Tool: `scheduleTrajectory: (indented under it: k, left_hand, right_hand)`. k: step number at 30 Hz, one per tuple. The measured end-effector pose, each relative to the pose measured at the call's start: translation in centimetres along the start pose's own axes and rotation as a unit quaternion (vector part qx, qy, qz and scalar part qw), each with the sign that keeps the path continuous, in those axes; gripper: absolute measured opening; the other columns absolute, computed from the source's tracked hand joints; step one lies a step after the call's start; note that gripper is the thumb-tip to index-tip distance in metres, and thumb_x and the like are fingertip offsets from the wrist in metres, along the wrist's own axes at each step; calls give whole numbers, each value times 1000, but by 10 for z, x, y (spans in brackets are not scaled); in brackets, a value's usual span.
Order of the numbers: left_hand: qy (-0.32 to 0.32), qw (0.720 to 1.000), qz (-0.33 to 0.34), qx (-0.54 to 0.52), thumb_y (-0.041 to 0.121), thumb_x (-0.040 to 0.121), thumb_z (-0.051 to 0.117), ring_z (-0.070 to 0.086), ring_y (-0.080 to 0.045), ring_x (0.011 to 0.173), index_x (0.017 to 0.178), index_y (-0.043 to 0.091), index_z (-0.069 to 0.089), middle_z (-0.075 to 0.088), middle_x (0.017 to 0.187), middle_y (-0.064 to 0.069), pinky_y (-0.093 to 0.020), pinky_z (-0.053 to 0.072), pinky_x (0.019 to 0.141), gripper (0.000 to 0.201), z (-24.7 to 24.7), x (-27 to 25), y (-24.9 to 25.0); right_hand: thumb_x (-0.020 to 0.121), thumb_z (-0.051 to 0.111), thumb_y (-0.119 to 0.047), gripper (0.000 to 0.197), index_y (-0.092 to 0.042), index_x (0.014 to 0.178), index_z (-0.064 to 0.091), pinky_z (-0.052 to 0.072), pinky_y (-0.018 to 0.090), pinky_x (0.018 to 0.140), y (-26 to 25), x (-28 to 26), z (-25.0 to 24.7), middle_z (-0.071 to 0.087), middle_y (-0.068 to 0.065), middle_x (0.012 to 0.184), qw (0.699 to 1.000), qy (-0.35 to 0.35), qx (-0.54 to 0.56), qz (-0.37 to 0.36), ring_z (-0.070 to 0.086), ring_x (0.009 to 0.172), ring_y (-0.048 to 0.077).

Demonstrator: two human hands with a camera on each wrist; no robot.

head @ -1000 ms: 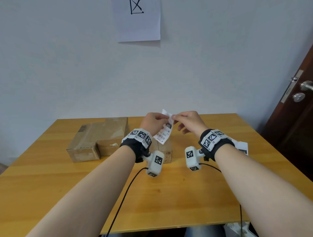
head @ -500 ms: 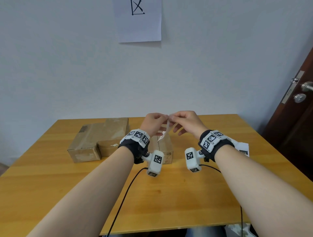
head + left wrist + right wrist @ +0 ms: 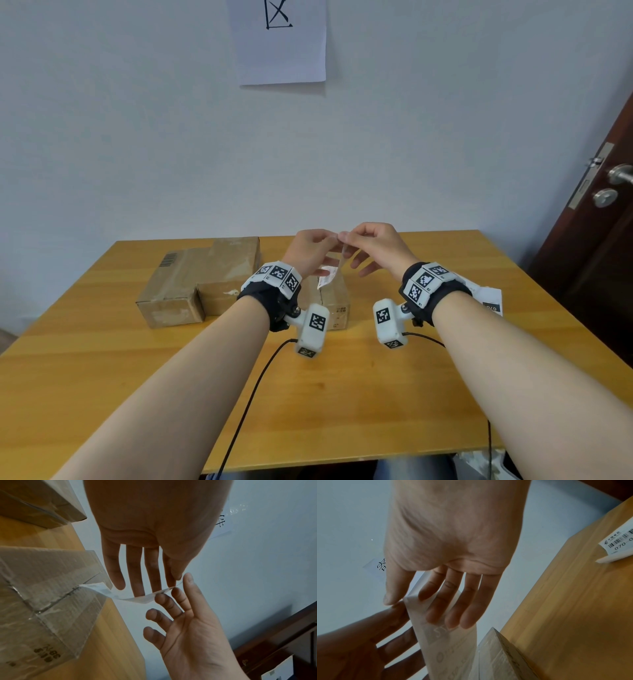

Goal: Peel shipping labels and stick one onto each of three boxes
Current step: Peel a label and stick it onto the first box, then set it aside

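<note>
Both hands are raised over a small cardboard box (image 3: 334,301) at mid-table. My left hand (image 3: 320,241) and right hand (image 3: 356,240) pinch the top edge of a white shipping label (image 3: 328,278) between them. It hangs down, its lower end over the box top. In the left wrist view the label (image 3: 130,597) curves from the box (image 3: 48,588) up to the pinch. In the right wrist view my thumb (image 3: 390,599) presses its corner, and print shows through the label (image 3: 452,646). Two more boxes, a flat one (image 3: 171,284) and a taller one (image 3: 236,263), lie to the left.
More labels (image 3: 491,301) lie on the wooden table (image 3: 342,394) behind my right wrist, with a barcode showing in the right wrist view (image 3: 621,542). A paper sheet (image 3: 281,41) hangs on the wall. A dark door (image 3: 603,219) stands at the right.
The label has turned from face-on to nearly edge-on. Both hands rose slightly, and the label's lower end now hangs over the middle box.
</note>
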State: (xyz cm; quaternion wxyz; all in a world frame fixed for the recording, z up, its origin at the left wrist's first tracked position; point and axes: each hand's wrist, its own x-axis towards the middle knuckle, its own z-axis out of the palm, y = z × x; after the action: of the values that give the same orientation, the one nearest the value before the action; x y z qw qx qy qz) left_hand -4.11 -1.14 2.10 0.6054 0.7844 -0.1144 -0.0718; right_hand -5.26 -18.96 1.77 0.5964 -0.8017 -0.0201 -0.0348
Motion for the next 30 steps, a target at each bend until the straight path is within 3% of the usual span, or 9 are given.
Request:
scheduleTrajectory:
  k: [10, 19, 27, 30]
  left_hand:
    - [1, 1000, -2, 6, 31, 103, 60, 73, -14, 81, 110, 13, 73, 77, 95, 0, -45, 63, 85, 23, -1, 0, -1]
    - [2, 1000, -5, -1, 32, 103, 60, 75, -19, 86, 111, 12, 73, 78, 102, -6, -47, 63, 86, 25, -2, 1, -3]
    - [-2, 1000, -13, -6, 41, 102, 59, 74, -16, 86, 111, 11, 75, 78, 101, 3, -41, 62, 83, 35, -3, 0, -1]
    - [1, 1000, -2, 5, 34, 101, 62, 76, -17, 91, 112, 12, 75, 78, 103, -1, -40, 62, 83, 28, -4, 1, -3]
  right_hand:
    - [99, 69, -33, 30, -4, 103, 74, 61, 41, 62, 1, -1, 0, 79, 12, 89, 1000, -20, 13, -7, 71, 68, 25]
    - [101, 66, -23, 19, -6, 101, 74, 61, 38, 59, 2, 1, 1, 78, 10, 86, 1000, -18, 12, -18, 70, 66, 25]
    - [101, 67, -19, 15, -6, 98, 75, 61, 38, 59, 2, 1, 2, 76, 7, 82, 1000, -21, -4, -23, 69, 67, 24]
    - [100, 68, -18, 14, -5, 98, 75, 62, 39, 60, 4, 1, 1, 76, 7, 83, 999, -26, -13, -25, 70, 67, 24]
